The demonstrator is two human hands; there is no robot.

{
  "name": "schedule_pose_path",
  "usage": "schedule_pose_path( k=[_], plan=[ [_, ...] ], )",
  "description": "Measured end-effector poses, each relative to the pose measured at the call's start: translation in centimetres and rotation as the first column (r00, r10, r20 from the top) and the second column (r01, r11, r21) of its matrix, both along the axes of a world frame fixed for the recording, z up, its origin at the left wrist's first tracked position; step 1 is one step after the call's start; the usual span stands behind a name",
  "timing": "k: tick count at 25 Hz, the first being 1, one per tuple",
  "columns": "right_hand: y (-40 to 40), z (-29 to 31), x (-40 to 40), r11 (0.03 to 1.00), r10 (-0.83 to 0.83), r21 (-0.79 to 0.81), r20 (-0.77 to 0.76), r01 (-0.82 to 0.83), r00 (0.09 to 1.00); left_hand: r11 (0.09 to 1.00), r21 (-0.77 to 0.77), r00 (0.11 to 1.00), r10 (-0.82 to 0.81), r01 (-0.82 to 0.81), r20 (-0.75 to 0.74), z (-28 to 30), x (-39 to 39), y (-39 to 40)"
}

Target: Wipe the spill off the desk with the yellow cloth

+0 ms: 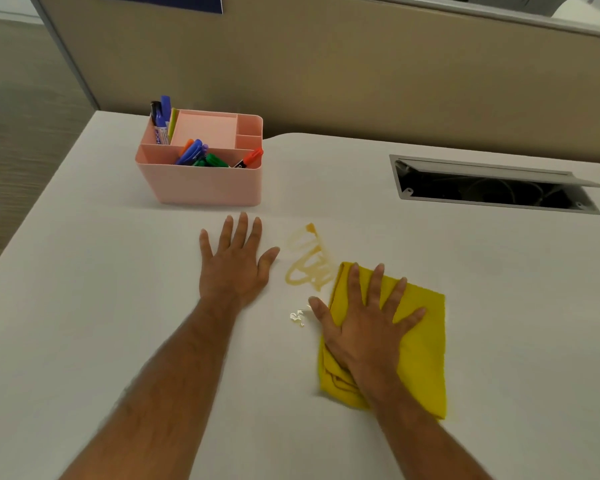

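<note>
Spill [307,259], a tan looping smear, lies unwiped on your white desk [465,271]; your right hand [364,327] presses spread fingers on the folded yellow cloth [420,355] just beside it.

A single head-worn view looks forward and steeply down onto the white desk [465,306] from the person's seat side. The pink organiser [201,174] serves as the landmark: it sits left of centre in the upper half, with the beige partition [361,71] rising behind it. The desk's near edge falls outside the bottom. Wide-angle bending curves the desk's far edge right of the organiser.
</note>
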State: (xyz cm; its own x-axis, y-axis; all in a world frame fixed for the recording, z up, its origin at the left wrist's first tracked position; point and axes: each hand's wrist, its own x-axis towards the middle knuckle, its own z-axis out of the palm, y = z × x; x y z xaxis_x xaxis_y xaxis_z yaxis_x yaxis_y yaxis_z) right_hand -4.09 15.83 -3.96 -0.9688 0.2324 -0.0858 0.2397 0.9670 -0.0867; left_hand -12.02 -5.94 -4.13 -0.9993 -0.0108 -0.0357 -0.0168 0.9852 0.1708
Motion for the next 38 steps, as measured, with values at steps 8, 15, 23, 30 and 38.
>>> schedule_pose_path(
  k=[8, 15, 23, 30, 38],
  plan=[
    [-1.6, 0.2, -10.0, 0.986, -0.144, -0.088, -0.026, 0.142, 0.989, 1.000, 0.014, 1.000, -0.004, 0.004, 0.008, 0.1, -0.2, 0.0],
    [-1.7, 0.5, -17.3, 0.992, -0.057, -0.118, -0.039, 0.052, 0.998, 1.000, -0.007, 1.000, -0.002, 0.002, 0.003, -0.1, -0.2, -0.1],
    [-1.4, 0.5, -19.5, 0.908, 0.419, -0.004, 0.027, -0.419, 0.908, 1.000, -0.021, 1.000, 0.000, 0.001, 0.012, -0.2, -0.4, -0.2],
    [-0.9, 1.2, -15.7, 0.782, 0.620, 0.031, 0.062, -0.622, 0.782, 1.000, -0.029, 1.000, -0.008, 0.008, 0.019, -0.1, -0.4, -0.2],
    [-0.1, 1.2, -5.8, 0.828, 0.557, 0.029, 0.062, -0.559, 0.828, 1.000, -0.014, 1.000, -0.014, 0.014, 0.018, -0.2, -0.5, -0.3]
  ],
)
